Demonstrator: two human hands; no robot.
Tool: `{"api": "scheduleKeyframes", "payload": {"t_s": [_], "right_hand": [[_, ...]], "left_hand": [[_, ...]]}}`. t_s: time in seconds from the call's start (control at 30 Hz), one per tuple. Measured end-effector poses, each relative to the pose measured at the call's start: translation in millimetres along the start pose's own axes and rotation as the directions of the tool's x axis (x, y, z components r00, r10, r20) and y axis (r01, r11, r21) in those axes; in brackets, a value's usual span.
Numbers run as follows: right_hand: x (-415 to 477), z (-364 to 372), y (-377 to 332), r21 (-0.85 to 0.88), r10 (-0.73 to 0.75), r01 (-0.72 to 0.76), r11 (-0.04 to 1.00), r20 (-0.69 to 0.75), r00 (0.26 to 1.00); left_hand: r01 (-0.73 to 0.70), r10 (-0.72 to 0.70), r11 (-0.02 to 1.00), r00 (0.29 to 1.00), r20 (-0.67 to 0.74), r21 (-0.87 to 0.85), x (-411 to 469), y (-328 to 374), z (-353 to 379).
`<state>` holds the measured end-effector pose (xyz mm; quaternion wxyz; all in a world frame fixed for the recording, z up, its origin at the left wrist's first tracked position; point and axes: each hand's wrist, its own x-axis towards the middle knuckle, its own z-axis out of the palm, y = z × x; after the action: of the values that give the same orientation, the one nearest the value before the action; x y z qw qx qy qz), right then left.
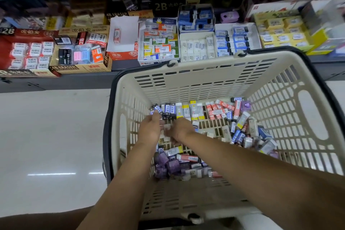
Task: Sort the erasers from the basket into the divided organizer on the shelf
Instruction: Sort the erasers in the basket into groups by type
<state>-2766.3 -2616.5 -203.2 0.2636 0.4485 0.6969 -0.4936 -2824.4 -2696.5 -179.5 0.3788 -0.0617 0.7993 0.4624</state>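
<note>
Cream basket [205, 84] held loose erasers [220, 110], left hand [151, 129] and right hand [180, 129] among them; blur hid whether either gripped.

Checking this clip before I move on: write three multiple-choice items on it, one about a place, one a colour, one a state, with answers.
1. Where are the left hand and right hand? A. on the floor B. inside the basket C. on a ladder
2. What colour are the basket's walls? A. cream B. green C. red
3. How full is the red-and-white box on the shelf? A. packed B. one eraser showing C. lidded shut
Answers: B, both forearms pass over the rim down among the erasers; A, the slotted walls are cream under a black rim; B, a lone one lies on its white lining.
</note>
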Motion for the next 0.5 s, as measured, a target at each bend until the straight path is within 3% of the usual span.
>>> {"api": "scheduleKeyframes", "payload": {"t_s": [0.13, 0.23, 0.37, 0.5], "right_hand": [[-15, -50, 27, -0.214, -0.116, 0.110, 0.971, -0.014, 0.993], [-23, -109, 60, -0.382, -0.200, 0.120, 0.916, -0.178, 0.963], [-13, -162, 92, -0.470, -0.247, 0.028, 0.882, -0.412, 0.877], [3, -162, 96, -0.528, -0.244, 0.005, 0.849, -0.384, 0.891]], "left_hand": [[-0.166, 0.152, 0.958, 0.986, 0.075, 0.233, -6, 1, 18], [-0.298, 0.222, 0.869, 0.948, 0.226, 0.396, -15, 2, 45], [-0.480, 0.303, 0.735, 0.864, 0.401, 0.479, -14, 0, 98], [-0.493, 0.316, 0.724, 0.859, 0.403, 0.482, -14, 2, 142]]}}
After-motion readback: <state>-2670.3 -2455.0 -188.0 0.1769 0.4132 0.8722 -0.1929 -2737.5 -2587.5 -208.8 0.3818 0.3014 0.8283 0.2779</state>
